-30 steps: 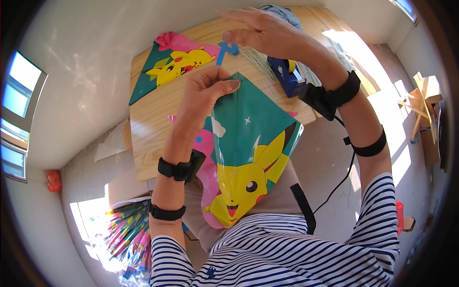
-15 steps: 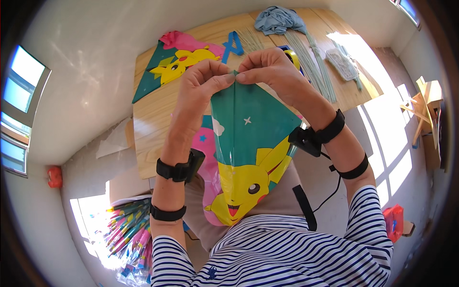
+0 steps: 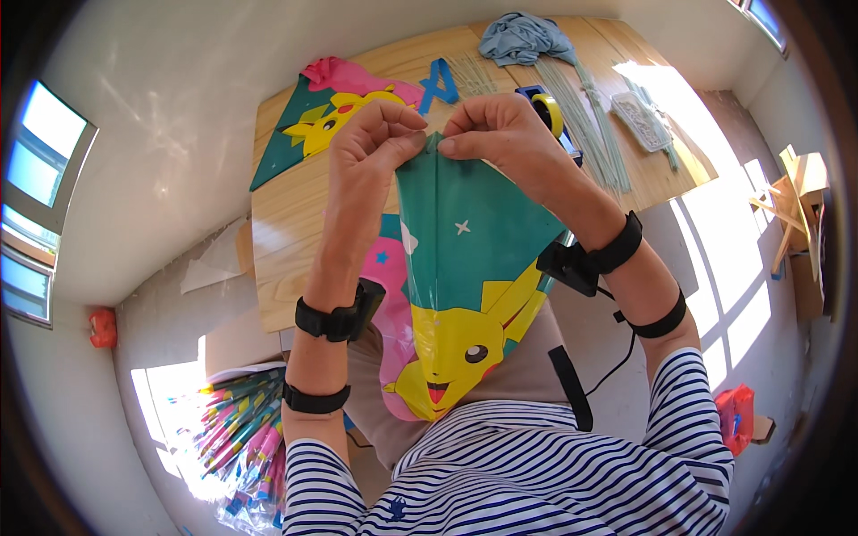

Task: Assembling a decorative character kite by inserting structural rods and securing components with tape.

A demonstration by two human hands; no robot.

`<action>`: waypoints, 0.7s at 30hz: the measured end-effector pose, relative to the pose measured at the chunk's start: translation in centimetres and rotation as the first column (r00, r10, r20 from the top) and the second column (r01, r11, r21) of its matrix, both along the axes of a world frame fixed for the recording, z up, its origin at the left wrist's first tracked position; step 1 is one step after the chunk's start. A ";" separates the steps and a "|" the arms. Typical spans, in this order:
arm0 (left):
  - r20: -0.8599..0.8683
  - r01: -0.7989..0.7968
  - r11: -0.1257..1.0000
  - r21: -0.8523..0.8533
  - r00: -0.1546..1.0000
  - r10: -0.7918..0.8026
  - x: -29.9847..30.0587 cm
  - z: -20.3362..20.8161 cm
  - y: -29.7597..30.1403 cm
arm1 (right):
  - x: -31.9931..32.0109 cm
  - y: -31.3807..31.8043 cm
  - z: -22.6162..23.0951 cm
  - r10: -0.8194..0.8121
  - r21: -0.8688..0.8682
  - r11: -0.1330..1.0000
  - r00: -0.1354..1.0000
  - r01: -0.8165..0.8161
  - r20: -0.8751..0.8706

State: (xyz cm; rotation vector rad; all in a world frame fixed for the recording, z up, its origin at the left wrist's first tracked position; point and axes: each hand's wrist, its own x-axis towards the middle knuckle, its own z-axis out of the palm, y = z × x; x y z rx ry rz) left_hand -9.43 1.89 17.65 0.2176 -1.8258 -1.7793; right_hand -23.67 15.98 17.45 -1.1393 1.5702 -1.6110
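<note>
A kite (image 3: pixel 483 232) of thin glossy sheet hangs in front of my body, green on top with a yellow cartoon animal lower down and pink at its left. Its pointed top is gripped by my right hand (image 3: pixel 496 134), thumb and forefinger pinched together. Close beside that tip, at its left edge, my left hand (image 3: pixel 371 143) is also closed in a pinch; whatever is between those fingertips is too small to make out. The kite's lower end rests against my lap and striped shirt.
On the wooden table (image 3: pixel 295 214) lie another kite (image 3: pixel 308 129), a blue strap (image 3: pixel 438 85), a yellow tape roll (image 3: pixel 547 113), thin rods (image 3: pixel 572 107), a clear tray (image 3: pixel 641 122) and a blue-grey cloth (image 3: pixel 527 40). Colourful plastic-wrapped bundles (image 3: pixel 246 438) stand at lower left.
My left fingertips have shifted slightly left, away from the right ones. The right hand stays pinched at the kite's tip, and the kite has barely moved.
</note>
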 end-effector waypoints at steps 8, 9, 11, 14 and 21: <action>0.069 -0.008 0.995 -0.098 0.998 0.015 0.5 0.5 0.2 | 0.8 0.0 0.4 -0.052 -0.032 0.998 0.999 0.052 0.017; 0.073 -0.007 0.994 -0.105 0.997 0.015 0.5 0.6 0.1 | 0.7 0.0 0.4 -0.038 -0.022 0.999 0.999 0.038 -0.002; 0.077 -0.004 0.993 -0.114 0.997 0.013 0.5 0.6 0.1 | 0.5 0.2 0.2 -0.009 -0.002 1.000 0.999 0.009 -0.039; 0.075 -0.008 0.992 -0.123 0.997 0.018 0.5 0.6 0.2 | 0.7 0.1 0.0 -0.046 -0.033 0.998 0.998 0.044 -0.042; 0.063 -0.024 0.993 -0.119 0.998 0.032 0.5 0.6 0.3 | 1.4 0.2 0.8 -0.145 -0.088 0.989 0.930 0.122 -0.337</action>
